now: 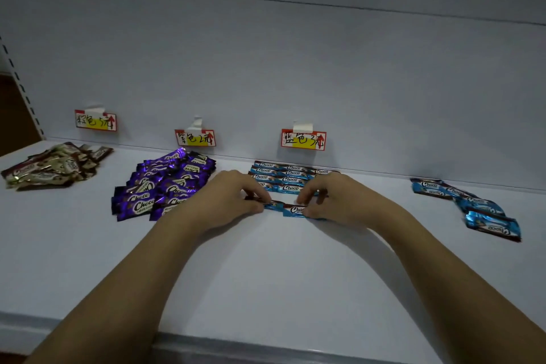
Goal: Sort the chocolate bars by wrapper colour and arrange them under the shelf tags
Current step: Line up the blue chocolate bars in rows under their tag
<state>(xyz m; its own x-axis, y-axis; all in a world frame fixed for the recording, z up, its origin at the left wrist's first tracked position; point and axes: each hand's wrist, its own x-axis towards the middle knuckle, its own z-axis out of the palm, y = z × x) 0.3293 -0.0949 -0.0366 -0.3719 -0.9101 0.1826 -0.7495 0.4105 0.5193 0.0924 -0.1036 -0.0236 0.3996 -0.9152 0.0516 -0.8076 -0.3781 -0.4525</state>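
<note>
A blue-wrapped chocolate bar (288, 209) lies on the white shelf (266, 269), pinched at its left end by my left hand (227, 201) and at its right end by my right hand (331, 201). Just behind it, neat rows of blue bars (283, 176) sit under the blue tag (303, 139). A purple pile (165, 186) lies under the purple tag (195, 137). A brown and gold pile (50, 168) lies under the brown tag (95, 120). Loose blue bars (469, 204) are scattered at the right.
The shelf's back wall (295, 68) rises right behind the tags. A slotted upright (20, 83) stands at the far left. The shelf's front lip (266, 343) runs along the bottom of the view.
</note>
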